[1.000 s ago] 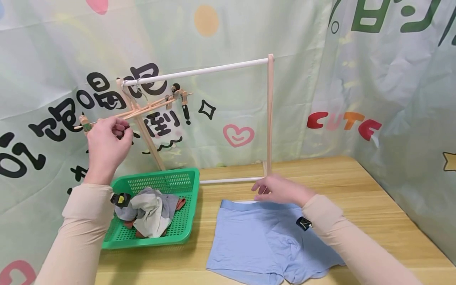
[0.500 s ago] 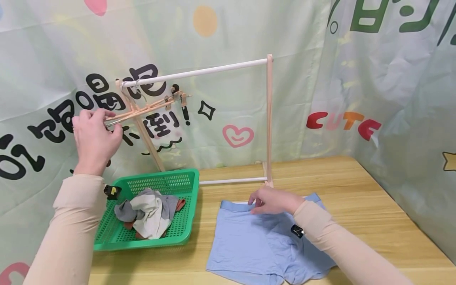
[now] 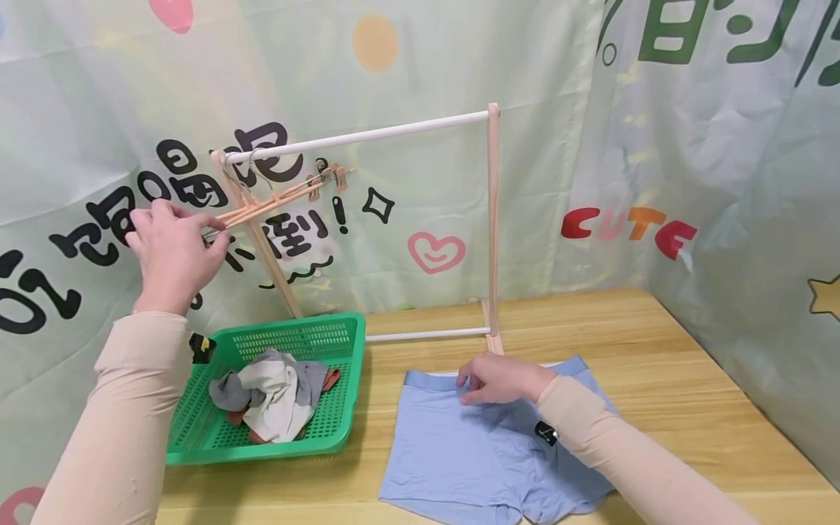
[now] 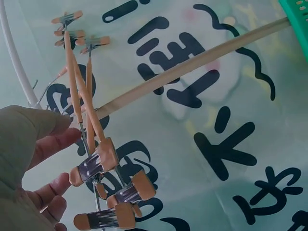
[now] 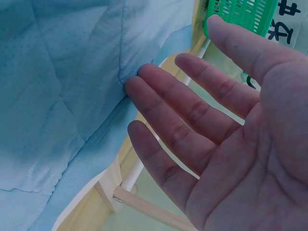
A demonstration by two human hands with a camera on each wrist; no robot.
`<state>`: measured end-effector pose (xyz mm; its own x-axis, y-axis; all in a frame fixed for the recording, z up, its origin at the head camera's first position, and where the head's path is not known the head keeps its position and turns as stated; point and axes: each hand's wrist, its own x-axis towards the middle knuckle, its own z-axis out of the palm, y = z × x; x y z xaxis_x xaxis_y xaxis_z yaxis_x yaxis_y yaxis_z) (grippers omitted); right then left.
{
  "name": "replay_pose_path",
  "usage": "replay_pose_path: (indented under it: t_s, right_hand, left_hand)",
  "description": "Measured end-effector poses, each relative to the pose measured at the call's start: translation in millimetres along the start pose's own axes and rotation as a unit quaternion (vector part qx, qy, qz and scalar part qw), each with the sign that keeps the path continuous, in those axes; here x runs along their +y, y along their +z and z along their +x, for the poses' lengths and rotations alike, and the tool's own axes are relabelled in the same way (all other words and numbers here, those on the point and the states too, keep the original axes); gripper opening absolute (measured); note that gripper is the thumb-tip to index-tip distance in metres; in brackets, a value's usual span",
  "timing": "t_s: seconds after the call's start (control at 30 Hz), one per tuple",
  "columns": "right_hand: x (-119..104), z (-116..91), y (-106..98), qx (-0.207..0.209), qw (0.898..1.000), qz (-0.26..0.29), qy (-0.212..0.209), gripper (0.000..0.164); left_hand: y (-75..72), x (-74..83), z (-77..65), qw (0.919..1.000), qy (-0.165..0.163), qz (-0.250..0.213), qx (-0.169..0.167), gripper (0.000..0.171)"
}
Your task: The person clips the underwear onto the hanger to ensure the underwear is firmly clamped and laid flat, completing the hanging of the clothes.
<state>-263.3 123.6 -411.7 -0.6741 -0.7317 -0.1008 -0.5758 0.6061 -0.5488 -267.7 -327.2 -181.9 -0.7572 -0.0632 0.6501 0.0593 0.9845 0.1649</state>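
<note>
Wooden clip hangers (image 3: 275,200) hang close together from the left end of the drying rack's white top rail (image 3: 394,131). My left hand (image 3: 170,255) is at their near end, thumb and index finger pinching a hanger bar (image 4: 79,103). Several metal-and-wood clips (image 4: 98,163) dangle just below these fingers. Light blue boxer briefs (image 3: 453,445) lie spread on the table, waistband toward the rack. Over their waistband hovers my right hand (image 3: 505,378), empty, its fingers loosely extended in the right wrist view beside the blue cloth (image 5: 72,72).
A green plastic basket (image 3: 354,379) stands at the left with crumpled grey, white and rust-coloured clothes (image 3: 275,394). The rack's wooden right post (image 3: 494,219) rises behind the boxer briefs. A printed fabric backdrop (image 3: 420,58) closes off the back and right of the wooden table (image 3: 682,379).
My left hand has moved left to the hangers' near end and now pinches there. My right hand has shifted slightly left and down over the boxer briefs' waistband.
</note>
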Motion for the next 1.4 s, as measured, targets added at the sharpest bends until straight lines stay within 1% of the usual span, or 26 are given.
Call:
replay_pose_path:
  t_s: [0.1, 0.27, 0.37, 0.5, 0.63, 0.83, 1.07, 1.23, 1.4]
  right_hand:
    - [1.8, 0.9, 2.4, 0.0, 1.0, -0.004, -0.003, 0.028]
    - [3.3, 0.4, 4.3, 0.002, 1.0, -0.009, -0.007, 0.027]
    - [3.1, -0.6, 4.5, 0.001, 1.0, -0.008, -0.005, 0.028]
    - [4.1, -2.1, 4.2, 0.0, 1.0, -0.007, -0.005, 0.027]
    - [6.3, -3.8, 4.4, 0.004, 1.0, -0.009, -0.011, 0.027]
    - [9.8, -5.3, 6.1, 0.006, 1.0, -0.003, -0.002, 0.027]
    - [9.8, -5.5, 7.3, 0.005, 1.0, -0.005, 0.001, 0.026]
    - [8.2, -5.7, 7.8, 0.004, 1.0, -0.007, -0.001, 0.026]
    - [8.1, -6.3, 8.2, 0.006, 1.0, -0.003, 0.007, 0.025]
  left_hand:
    - [2.3, -1.7, -0.4, 0.9999, 0.004, -0.004, -0.011, 0.028]
    - [6.5, -2.9, -0.4, 0.9997, 0.01, -0.011, -0.02, 0.027]
    - [7.8, -1.9, 1.4, 0.9996, 0.005, -0.014, -0.026, 0.031]
    - [9.6, 1.8, 4.7, 0.9991, -0.001, -0.008, -0.043, 0.043]
    - [11.6, 6.2, 6.9, 0.9984, 0.004, 0.005, -0.056, 0.043]
    - [13.1, 8.3, 7.7, 0.9978, 0.011, 0.011, -0.064, 0.035]
    - [15.5, 8.5, 9.9, 0.9975, 0.013, 0.009, -0.069, 0.044]
    - [16.0, 10.4, 10.6, 0.9972, 0.018, 0.007, -0.073, 0.037]
    - [18.0, 13.8, 10.5, 0.9975, 0.02, -0.012, -0.067, 0.026]
